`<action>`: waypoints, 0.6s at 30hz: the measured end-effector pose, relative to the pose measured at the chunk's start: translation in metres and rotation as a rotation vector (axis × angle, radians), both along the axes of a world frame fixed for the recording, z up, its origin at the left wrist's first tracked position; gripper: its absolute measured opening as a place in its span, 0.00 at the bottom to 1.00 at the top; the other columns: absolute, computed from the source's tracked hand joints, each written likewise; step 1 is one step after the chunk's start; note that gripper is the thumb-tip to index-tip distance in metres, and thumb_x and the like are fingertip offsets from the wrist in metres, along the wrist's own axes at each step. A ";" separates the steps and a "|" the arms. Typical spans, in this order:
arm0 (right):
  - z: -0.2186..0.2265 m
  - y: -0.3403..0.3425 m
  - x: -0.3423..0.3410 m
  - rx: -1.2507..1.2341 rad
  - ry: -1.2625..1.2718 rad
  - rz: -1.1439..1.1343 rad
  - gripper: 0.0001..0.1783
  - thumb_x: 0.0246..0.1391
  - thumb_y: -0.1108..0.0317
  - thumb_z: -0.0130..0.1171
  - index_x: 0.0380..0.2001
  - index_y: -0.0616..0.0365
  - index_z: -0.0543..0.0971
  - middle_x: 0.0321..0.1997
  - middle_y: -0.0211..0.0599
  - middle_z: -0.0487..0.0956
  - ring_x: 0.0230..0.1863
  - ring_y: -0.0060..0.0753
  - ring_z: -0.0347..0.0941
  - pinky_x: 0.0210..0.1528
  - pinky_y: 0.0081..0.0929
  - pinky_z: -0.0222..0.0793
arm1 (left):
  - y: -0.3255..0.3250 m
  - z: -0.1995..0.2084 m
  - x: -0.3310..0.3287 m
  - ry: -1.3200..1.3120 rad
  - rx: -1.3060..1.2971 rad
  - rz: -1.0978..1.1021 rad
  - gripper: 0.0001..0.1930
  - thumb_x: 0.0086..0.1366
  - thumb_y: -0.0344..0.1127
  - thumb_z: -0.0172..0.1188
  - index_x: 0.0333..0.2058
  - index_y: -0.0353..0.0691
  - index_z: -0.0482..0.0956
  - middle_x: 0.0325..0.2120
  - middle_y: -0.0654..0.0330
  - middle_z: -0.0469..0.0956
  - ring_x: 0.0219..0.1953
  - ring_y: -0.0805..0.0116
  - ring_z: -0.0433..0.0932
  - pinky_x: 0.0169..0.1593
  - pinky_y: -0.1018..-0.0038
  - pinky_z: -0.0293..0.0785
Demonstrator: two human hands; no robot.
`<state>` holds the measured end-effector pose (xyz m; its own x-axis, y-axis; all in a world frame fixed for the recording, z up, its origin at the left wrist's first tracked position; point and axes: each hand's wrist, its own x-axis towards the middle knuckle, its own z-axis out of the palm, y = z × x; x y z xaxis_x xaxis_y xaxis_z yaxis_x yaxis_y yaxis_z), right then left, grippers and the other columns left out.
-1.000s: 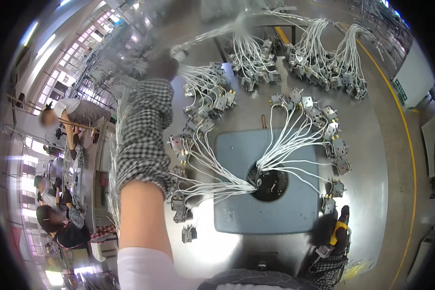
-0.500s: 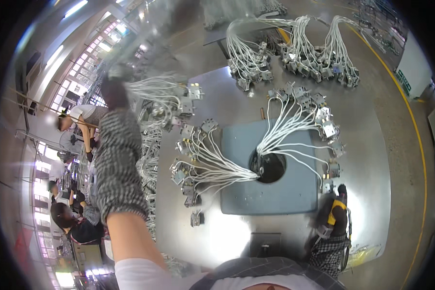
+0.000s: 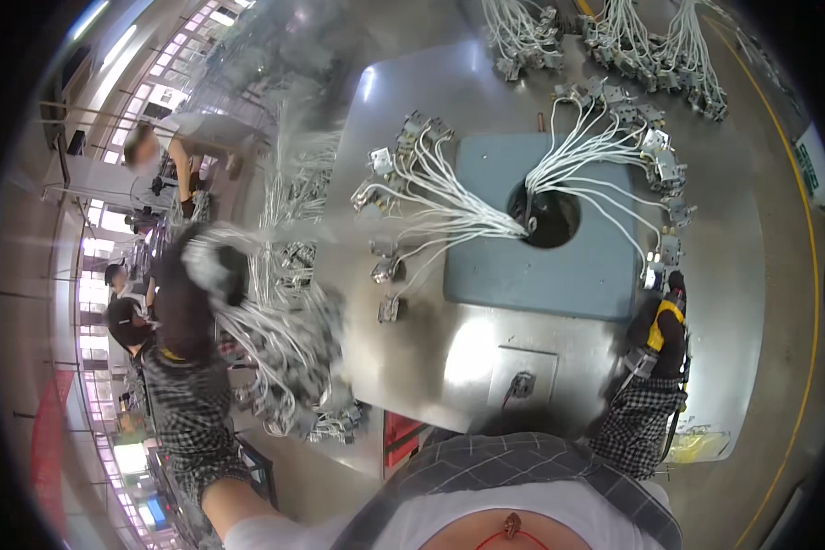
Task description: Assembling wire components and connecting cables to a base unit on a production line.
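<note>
My left hand (image 3: pixel 202 270), in a dark glove and blurred by motion, is closed round a bundle of white cables (image 3: pixel 270 353) beyond the left side of the metal bench. Metal connectors hang at the bundle's lower end. My right hand (image 3: pixel 666 339), also dark-gloved, grips a yellow and black hand tool (image 3: pixel 656 327) whose exact kind I cannot make out. It rests at the bench's right, close to the nearest connectors (image 3: pixel 653 273) of a fanned-out harness. Two fans of white wires (image 3: pixel 472 209) come out of a round hole (image 3: pixel 545 215) in a blue-grey plate (image 3: pixel 513 280).
Many white cables (image 3: pixel 289 192) hang along the bench's left side. More harnesses (image 3: pixel 614 46) lie at the far right edge of the metal bench (image 3: pixel 412 367). Co-workers (image 3: pixel 179 151) stand at the left. A yellow floor line (image 3: pixel 811 238) runs along the right.
My left hand has swung back toward me, and a cable bundle now hangs from it. The view has shifted, so the bench sits higher. My right hand stays by the same connectors.
</note>
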<state>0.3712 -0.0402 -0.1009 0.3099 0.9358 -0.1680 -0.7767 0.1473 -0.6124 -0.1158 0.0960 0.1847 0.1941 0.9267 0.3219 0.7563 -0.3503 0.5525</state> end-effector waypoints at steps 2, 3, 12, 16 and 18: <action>0.005 0.004 -0.002 -0.042 -0.027 0.014 0.40 0.59 0.64 0.57 0.70 0.47 0.50 0.23 0.37 0.73 0.18 0.28 0.70 0.19 0.29 0.73 | -0.020 -0.025 0.001 0.311 -0.176 -0.247 0.15 0.61 0.34 0.61 0.45 0.34 0.77 0.26 0.59 0.76 0.26 0.73 0.76 0.28 0.76 0.74; 0.007 0.006 -0.004 -0.072 -0.060 0.020 0.40 0.59 0.65 0.57 0.70 0.47 0.50 0.24 0.37 0.73 0.18 0.28 0.70 0.19 0.28 0.73 | -0.025 -0.018 0.042 0.156 -0.739 0.101 0.13 0.60 0.35 0.63 0.40 0.34 0.79 0.22 0.61 0.74 0.27 0.73 0.76 0.31 0.74 0.74; -0.001 0.010 -0.005 -0.049 -0.299 0.155 0.33 0.56 0.68 0.60 0.64 0.51 0.63 0.30 0.37 0.77 0.22 0.28 0.74 0.22 0.25 0.73 | 0.003 -0.105 -0.043 0.704 -0.035 -0.060 0.21 0.59 0.44 0.64 0.46 0.37 0.78 0.33 0.49 0.79 0.30 0.58 0.79 0.36 0.65 0.76; -0.038 0.020 0.026 -0.013 -0.233 0.284 0.26 0.54 0.66 0.63 0.56 0.54 0.69 0.32 0.39 0.79 0.23 0.30 0.77 0.24 0.27 0.77 | -0.016 -0.107 0.006 0.315 -0.182 0.107 0.17 0.62 0.42 0.61 0.46 0.38 0.79 0.31 0.50 0.78 0.27 0.62 0.79 0.33 0.66 0.75; -0.026 0.022 0.019 -0.009 -0.163 0.338 0.29 0.54 0.67 0.63 0.58 0.50 0.68 0.32 0.39 0.78 0.22 0.31 0.76 0.23 0.28 0.77 | -0.030 -0.090 0.017 0.580 0.253 -0.230 0.16 0.64 0.42 0.59 0.44 0.37 0.79 0.31 0.51 0.80 0.25 0.64 0.78 0.32 0.68 0.73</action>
